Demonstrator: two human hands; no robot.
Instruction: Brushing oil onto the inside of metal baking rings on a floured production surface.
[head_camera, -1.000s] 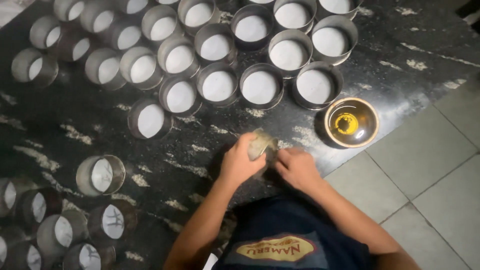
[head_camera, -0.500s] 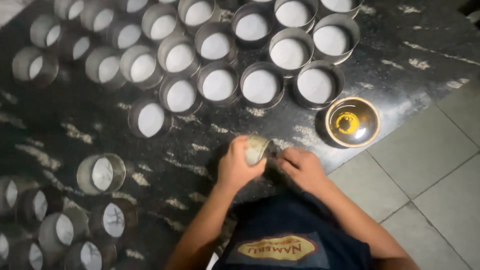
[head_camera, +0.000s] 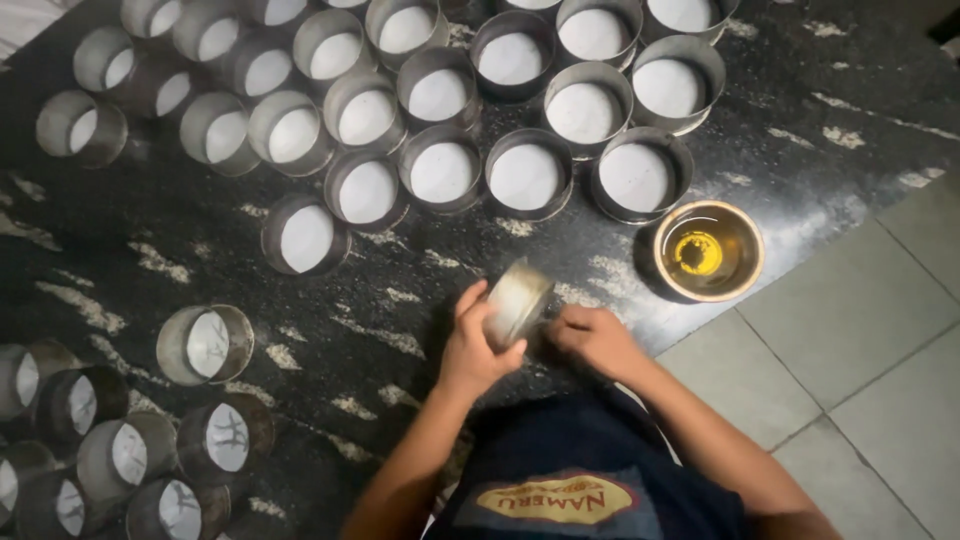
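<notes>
My left hand (head_camera: 468, 350) grips a round metal tin (head_camera: 516, 301), tilted on its side just above the dark speckled floor slab (head_camera: 400, 290). My right hand (head_camera: 598, 340) sits right beside the tin, fingers curled at its open end; what they hold is hidden. A small brass bowl of yellow oil (head_camera: 708, 250) stands just beyond my right hand. Several upright tins with white paper liners (head_camera: 525, 175) are grouped in rows farther out.
Several more tins lie on their sides at the lower left (head_camera: 205, 343). Light floor tiles (head_camera: 860, 340) border the dark slab on the right. My dark apron with a yellow patch (head_camera: 560, 497) fills the bottom.
My left hand has turned the tin further onto its side and lifted it a little, while my right hand has shifted slightly right, staying at its open end.
</notes>
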